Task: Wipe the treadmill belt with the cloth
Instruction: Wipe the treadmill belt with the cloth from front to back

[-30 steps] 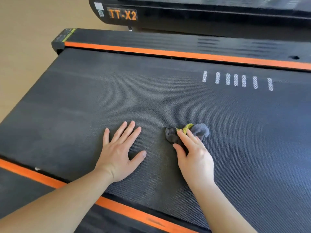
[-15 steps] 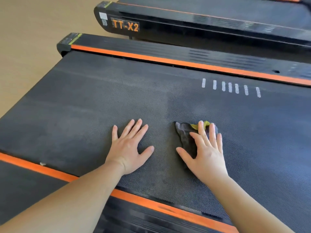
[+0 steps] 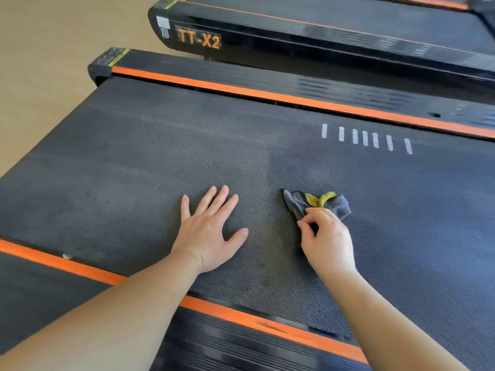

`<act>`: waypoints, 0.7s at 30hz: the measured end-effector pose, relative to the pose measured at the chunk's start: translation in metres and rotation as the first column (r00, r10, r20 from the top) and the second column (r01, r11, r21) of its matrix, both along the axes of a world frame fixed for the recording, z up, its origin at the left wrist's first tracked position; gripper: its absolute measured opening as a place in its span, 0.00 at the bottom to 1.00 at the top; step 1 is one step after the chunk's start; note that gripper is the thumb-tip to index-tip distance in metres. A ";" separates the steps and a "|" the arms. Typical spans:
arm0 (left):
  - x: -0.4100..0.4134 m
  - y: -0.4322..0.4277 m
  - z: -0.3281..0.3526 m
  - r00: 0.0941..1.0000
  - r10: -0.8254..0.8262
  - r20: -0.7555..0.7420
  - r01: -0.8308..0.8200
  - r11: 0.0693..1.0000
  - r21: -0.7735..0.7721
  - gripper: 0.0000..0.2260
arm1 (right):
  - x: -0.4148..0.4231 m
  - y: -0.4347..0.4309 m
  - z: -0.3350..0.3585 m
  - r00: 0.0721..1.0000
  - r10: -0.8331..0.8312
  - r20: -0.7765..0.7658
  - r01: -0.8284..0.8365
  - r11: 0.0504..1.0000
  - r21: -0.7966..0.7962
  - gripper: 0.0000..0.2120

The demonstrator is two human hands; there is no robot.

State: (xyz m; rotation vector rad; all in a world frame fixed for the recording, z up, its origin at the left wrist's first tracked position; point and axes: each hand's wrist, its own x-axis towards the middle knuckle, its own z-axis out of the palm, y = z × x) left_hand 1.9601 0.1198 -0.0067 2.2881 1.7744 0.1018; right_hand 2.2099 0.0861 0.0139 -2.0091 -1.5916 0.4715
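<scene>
We are kneeling over the wide black textured treadmill belt (image 3: 128,167), and the small crumpled grey cloth with a yellow-green inner fold (image 3: 339,206) lies on it near the middle, just beyond our right hand (image 3: 328,238). Half a second ago that hand lay flat over the cloth with the fingers spread. Now the fingers have curled back and pinch the cloth's near edge between thumb and fingertips, so most of the fabric shows bunched in front of the knuckles. We read this as a regrip, not a stroke: the cloth has gone from pressed under the palm to gathered in a narrow hold, probably so that we can drag it or turn it to a fresh face. Our left hand (image 3: 207,231) has stayed where it was, palm down and fingers straight and fanned on the belt, holding nothing and bracing our weight well to the left of the cloth. The belt has a faintly darker patch around and beyond the cloth, while greyish streaks remain toward the far orange side stripe (image 3: 241,90) and the left end. Much of the surface looks unwiped, including the area by the row of short white dashes (image 3: 365,137). A bunched cloth covers little width, so we would want it spread flatter for the next pass.
</scene>
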 end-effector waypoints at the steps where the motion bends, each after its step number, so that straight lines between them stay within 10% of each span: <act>1: 0.000 0.000 0.000 1.000 -0.002 -0.004 0.002 1.000 -0.004 0.36 | -0.005 0.003 0.007 0.999 -0.031 -0.044 0.030 0.999 -0.034 0.05; 6: 0.000 0.000 0.003 0.999 -0.025 -0.033 0.025 1.000 -0.003 0.36 | -0.036 0.004 0.061 0.764 -0.331 -0.553 0.175 0.933 -0.316 0.15; 10: -0.015 0.008 0.018 0.992 -0.096 0.082 0.104 0.990 -0.096 0.34 | -0.063 -0.026 0.073 0.752 -0.227 -0.618 0.011 0.943 -0.333 0.10; 14: -0.059 0.007 0.024 0.999 -0.045 0.016 0.044 0.997 0.067 0.32 | -0.077 -0.055 0.039 0.978 0.187 -0.097 -0.204 0.956 -0.212 0.16; 17: -0.082 -0.002 0.011 0.996 0.021 -0.089 -0.022 1.000 -0.006 0.36 | -0.083 -0.058 0.006 0.852 0.466 0.238 -0.338 0.837 -0.430 0.37; 21: -0.086 -0.010 -0.006 0.995 0.040 -0.093 -0.040 0.999 0.004 0.37 | -0.093 -0.037 0.001 0.876 0.388 0.286 -0.226 0.854 -0.468 0.38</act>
